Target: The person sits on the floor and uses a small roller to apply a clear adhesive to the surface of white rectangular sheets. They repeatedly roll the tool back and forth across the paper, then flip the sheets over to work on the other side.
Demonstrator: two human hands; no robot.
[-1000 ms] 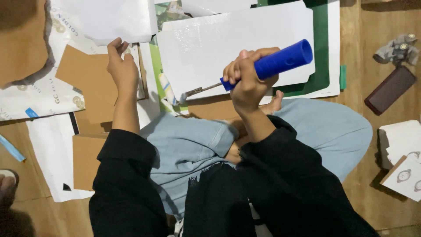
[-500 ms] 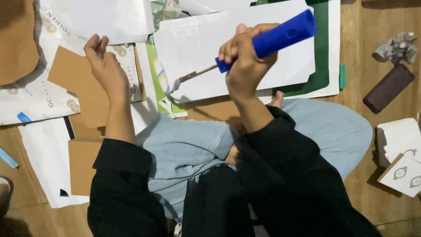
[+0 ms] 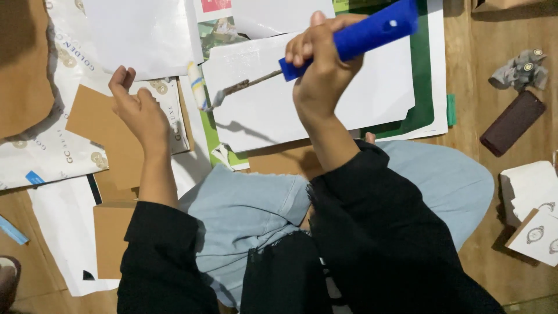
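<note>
The wooden floor (image 3: 494,75) carries overlapping paper and brown card sheets. A glossy white card sheet (image 3: 325,99) lies central, partly covering a green mat (image 3: 427,87). Above the sheet, the right hand (image 3: 322,72) is fisted around a small paint roller (image 3: 200,87), its blue handle cut off by the frame's top. Left of the sheet, the left hand (image 3: 136,110) rests loosely spread on brown card (image 3: 99,125).

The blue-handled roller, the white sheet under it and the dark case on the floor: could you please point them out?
Blue-handled roller (image 3: 354,36): head view, on the blue grip.
White sheet (image 3: 279,113): head view, bare middle.
Dark case (image 3: 512,122): head view, its centre.
</note>
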